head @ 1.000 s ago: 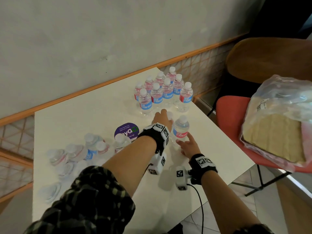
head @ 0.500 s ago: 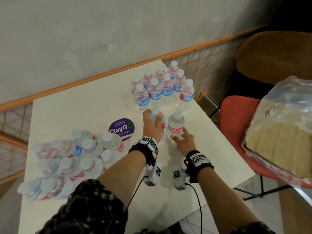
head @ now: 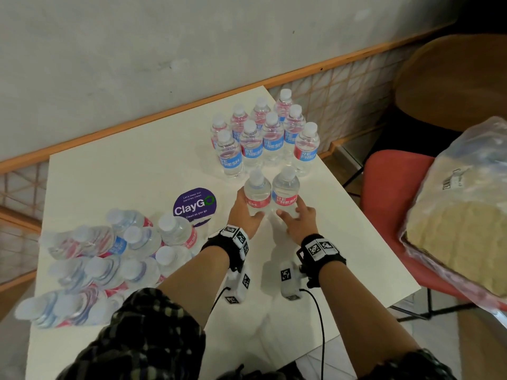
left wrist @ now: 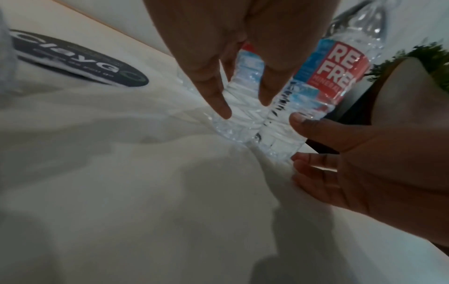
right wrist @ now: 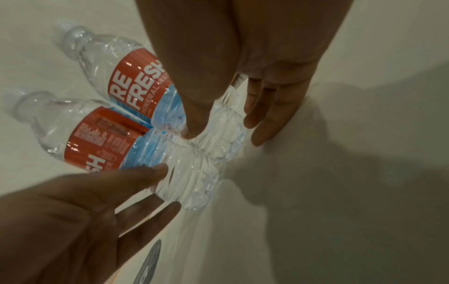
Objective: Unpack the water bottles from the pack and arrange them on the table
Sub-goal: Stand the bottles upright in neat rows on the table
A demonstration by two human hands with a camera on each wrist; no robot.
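Observation:
Two clear water bottles with red and blue labels stand side by side on the white table (head: 123, 171). My left hand (head: 244, 215) grips the left bottle (head: 256, 192) low down, thumb on one side and fingers on the other, as the left wrist view shows (left wrist: 243, 115). My right hand (head: 297, 219) holds the right bottle (head: 285, 190) near its base between thumb and fingers (right wrist: 136, 82). Just beyond them, several bottles (head: 271, 138) stand upright in rows. The opened pack (head: 96, 264) lies at the left with several bottles on their sides.
A round purple sticker (head: 194, 204) is on the table left of my hands. The table's right edge runs close to the bottles. Beyond it is a red chair (head: 384, 187) carrying a big clear plastic bag (head: 461, 215). A wall runs along the far side.
The two held bottles have come together and now stand side by side close behind the upright rows. More of the pack shows at the left.

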